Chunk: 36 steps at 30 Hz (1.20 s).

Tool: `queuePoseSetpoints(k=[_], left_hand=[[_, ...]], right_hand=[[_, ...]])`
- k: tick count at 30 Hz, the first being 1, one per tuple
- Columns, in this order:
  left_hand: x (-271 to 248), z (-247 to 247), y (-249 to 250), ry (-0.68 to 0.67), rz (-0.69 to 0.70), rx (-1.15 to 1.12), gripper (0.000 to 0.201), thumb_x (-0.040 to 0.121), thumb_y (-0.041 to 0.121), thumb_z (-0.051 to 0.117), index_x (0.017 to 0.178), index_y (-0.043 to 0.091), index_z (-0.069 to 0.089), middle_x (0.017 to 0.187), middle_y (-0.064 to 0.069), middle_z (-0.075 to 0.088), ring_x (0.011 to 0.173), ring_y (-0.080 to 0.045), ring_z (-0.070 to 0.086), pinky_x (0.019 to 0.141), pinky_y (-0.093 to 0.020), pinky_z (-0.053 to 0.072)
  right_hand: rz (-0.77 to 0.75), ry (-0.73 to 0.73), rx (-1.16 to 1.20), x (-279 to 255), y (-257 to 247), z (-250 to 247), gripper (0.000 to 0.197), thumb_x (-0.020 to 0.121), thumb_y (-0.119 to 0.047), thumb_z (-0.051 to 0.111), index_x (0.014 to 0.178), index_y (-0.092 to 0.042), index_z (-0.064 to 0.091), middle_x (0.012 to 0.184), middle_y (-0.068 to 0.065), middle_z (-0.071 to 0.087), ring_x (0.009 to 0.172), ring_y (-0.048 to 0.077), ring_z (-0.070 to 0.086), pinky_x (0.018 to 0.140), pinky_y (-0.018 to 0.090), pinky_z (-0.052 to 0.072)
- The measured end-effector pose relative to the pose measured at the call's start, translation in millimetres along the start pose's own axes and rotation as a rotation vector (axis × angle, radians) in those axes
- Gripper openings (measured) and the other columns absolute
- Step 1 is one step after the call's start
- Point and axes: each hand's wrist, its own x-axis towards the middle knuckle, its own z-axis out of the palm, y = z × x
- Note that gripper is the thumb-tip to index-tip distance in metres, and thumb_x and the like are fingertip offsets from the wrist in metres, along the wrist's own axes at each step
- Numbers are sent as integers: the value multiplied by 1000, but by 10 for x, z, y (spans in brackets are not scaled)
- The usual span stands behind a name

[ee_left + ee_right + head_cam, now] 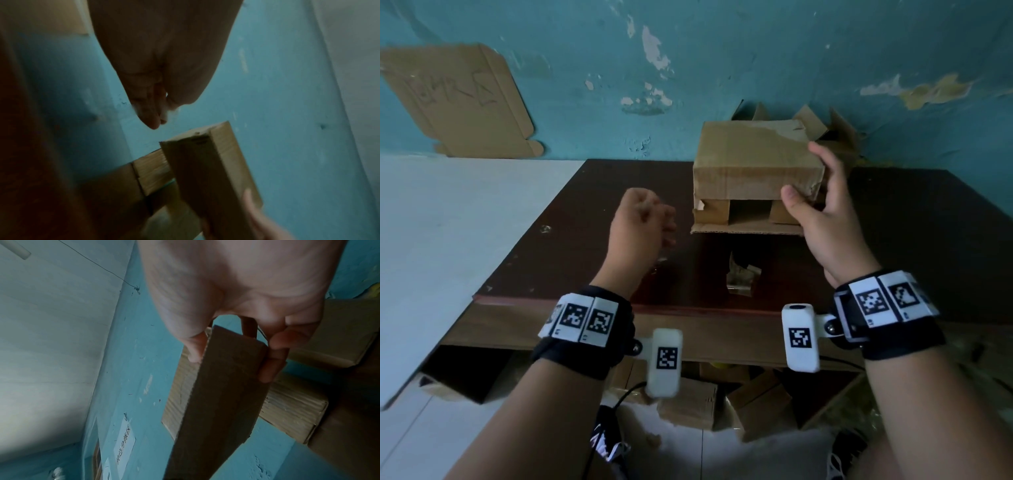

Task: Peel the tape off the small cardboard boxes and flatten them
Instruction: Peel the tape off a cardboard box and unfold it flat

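Observation:
A small brown cardboard box (pixel 750 164) hangs in the air over the dark table (pixel 585 246), and the flaps on its near end (pixel 746 214) stand open. My right hand (pixel 808 174) grips the box's right end, thumb on the near face and fingers over the top; the right wrist view shows that hand (pixel 234 358) clamped on the box (pixel 222 394). To the left of the box my left hand (pixel 654 222) is curled. In the left wrist view its fingertips (pixel 152 120) pinch a whitish, see-through scrap of tape (pixel 165 112) just clear of the box (pixel 205 170).
Crumpled peeled tape (pixel 739 277) lies on the table near its front edge. More opened boxes (pixel 835 133) stand against the teal wall behind. A flattened cardboard sheet (pixel 458 102) leans on the wall at the left. Several boxes (pixel 688 401) sit under the table.

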Motion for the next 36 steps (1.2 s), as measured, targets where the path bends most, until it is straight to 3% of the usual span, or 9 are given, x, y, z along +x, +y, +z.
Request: queuePoseSetpoints(k=[2, 7, 11, 16, 20, 23, 26, 28, 36], left_hand=[[-33, 1, -41, -79, 98, 209, 24, 102, 5, 53, 92, 27, 53, 94, -1, 72, 76, -12, 70, 53, -21, 54], [-96, -32, -111, -325, 307, 661, 17, 94, 11, 69, 92, 28, 63, 87, 14, 66, 82, 2, 63, 67, -9, 46], [-95, -59, -123, -410, 414, 786, 21, 88, 7, 74, 86, 27, 74, 83, 20, 66, 82, -1, 65, 78, -21, 54], [-111, -105, -51, -539, 409, 901, 31, 89, 9, 70, 84, 40, 76, 97, 19, 71, 91, -7, 68, 82, -34, 60], [-124, -134, 56, -647, 355, 953, 59, 83, 2, 60, 71, 59, 62, 100, 29, 66, 98, 2, 63, 89, -23, 56], [-99, -187, 42, -705, 276, 904, 67, 75, -7, 51, 82, 57, 70, 102, 32, 65, 102, 6, 61, 94, -16, 49], [-77, -237, 0, -668, 218, 831, 47, 92, 1, 58, 108, 41, 77, 112, 22, 72, 106, 3, 63, 95, -19, 51], [-78, -246, -24, -596, 223, 804, 28, 99, 17, 63, 112, 37, 77, 109, 20, 73, 100, 4, 64, 84, -9, 47], [-31, -203, -58, -337, 402, 726, 30, 84, -2, 74, 92, 27, 78, 91, 13, 68, 75, 11, 60, 67, -2, 44]], right_hand=[[-10, 14, 2, 7, 6, -3, 60, 97, -18, 64, 147, -36, 37, 140, -16, 46, 128, -6, 45, 111, 27, 41], [-17, 10, -2, 3, 37, -5, 59, 97, -20, 64, 144, -39, 36, 145, -10, 45, 132, 2, 45, 114, 35, 41], [-15, -9, -2, -5, 34, 4, 58, 97, -22, 65, 141, -45, 36, 145, -10, 44, 133, 4, 44, 113, 37, 42], [-7, -25, 0, -8, 30, 25, 58, 97, -22, 64, 141, -46, 34, 147, -9, 41, 134, 6, 43, 113, 38, 42], [8, -25, 2, -2, 38, 38, 60, 97, -22, 64, 146, -41, 34, 146, -9, 41, 134, 7, 43, 113, 39, 42], [10, -29, 6, 0, 44, 49, 61, 97, -22, 64, 147, -40, 33, 146, -10, 41, 132, 3, 43, 112, 35, 42], [13, -28, 8, 2, 44, 52, 61, 97, -22, 63, 147, -40, 33, 142, -14, 41, 127, -4, 43, 109, 30, 42], [20, -22, 16, 4, 49, 54, 62, 97, -21, 63, 148, -40, 33, 142, -14, 42, 127, -5, 43, 110, 30, 42], [46, -16, 27, -13, 47, 39, 62, 97, -22, 63, 148, -39, 33, 144, -12, 42, 130, 3, 44, 112, 38, 43]])
